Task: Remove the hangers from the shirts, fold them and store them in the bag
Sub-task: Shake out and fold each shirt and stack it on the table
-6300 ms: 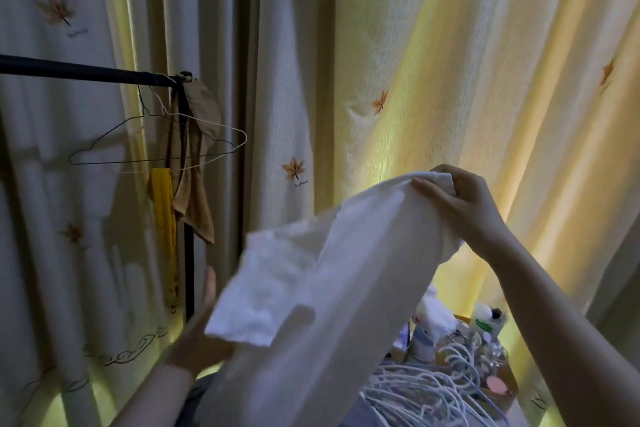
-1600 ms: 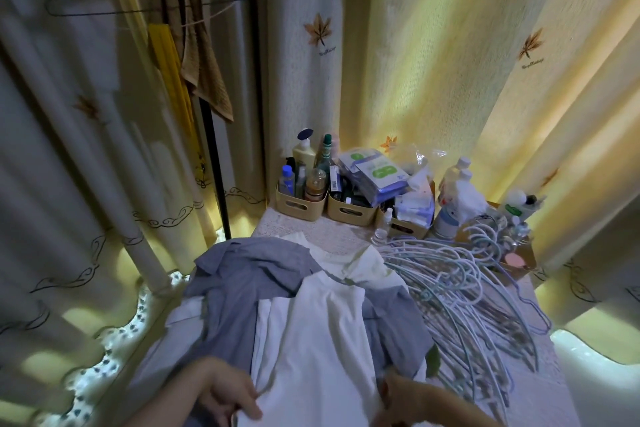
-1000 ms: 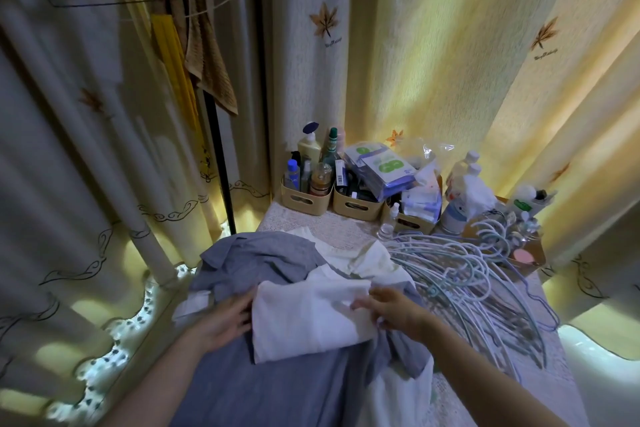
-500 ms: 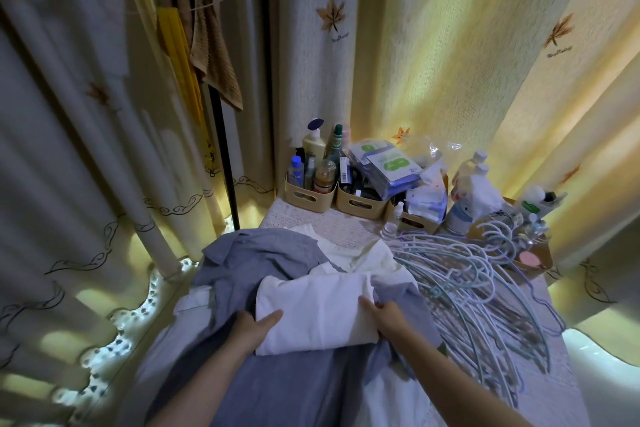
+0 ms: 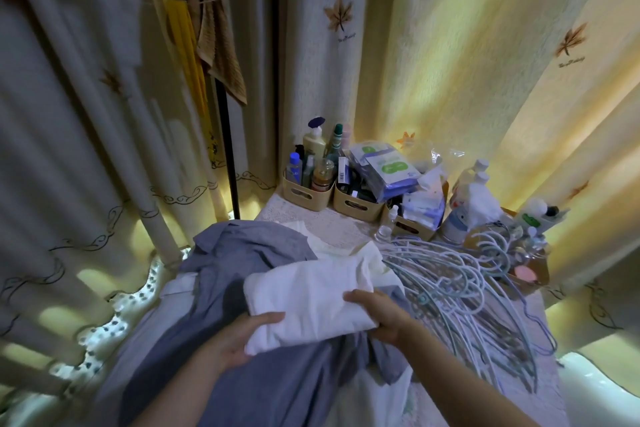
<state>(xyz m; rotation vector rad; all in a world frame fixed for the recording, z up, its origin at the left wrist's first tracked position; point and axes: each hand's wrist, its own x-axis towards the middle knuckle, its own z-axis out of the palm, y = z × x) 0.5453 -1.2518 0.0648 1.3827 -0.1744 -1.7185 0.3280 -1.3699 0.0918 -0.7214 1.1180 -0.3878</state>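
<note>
I have the folded white shirt (image 5: 311, 298) just left of the hanger heap (image 5: 464, 291), lying on top of a spread grey-blue shirt (image 5: 249, 253). Its long axis runs crosswise to me, one short end pointing at the heap and the other away from it. My left hand (image 5: 235, 340) grips the end far from the heap, thumb on top and fingers tucked under. My right hand (image 5: 381, 317) clasps the end beside the heap, fingers curled over the fold. With one hand at each end, neither is nearer, so I judge the lift should be two-handed and level. I see no bag.
</note>
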